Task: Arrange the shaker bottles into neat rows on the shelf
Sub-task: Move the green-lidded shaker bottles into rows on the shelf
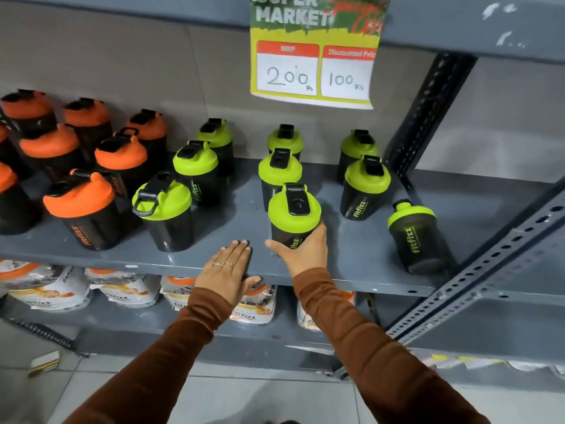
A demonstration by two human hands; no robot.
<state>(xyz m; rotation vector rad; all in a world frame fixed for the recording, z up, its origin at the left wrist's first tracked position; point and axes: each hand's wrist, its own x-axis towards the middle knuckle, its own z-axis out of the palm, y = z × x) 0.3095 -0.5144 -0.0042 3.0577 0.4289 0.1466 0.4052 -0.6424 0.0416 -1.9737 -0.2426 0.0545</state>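
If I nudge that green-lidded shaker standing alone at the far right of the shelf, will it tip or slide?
The lone shaker looks tall and narrow-based, so a high push would probably tip it. It seems empty plastic, likely light. On the smooth painted shelf, a low push should slide it.

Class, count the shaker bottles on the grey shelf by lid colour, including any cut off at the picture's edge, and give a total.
Green-lidded shaker bottles: 9, one of them gripped by the right hand and one standing apart at the far right.
Orange-lidded shaker bottles: 8, three of them partly cut off at the left edge.
Total: 17
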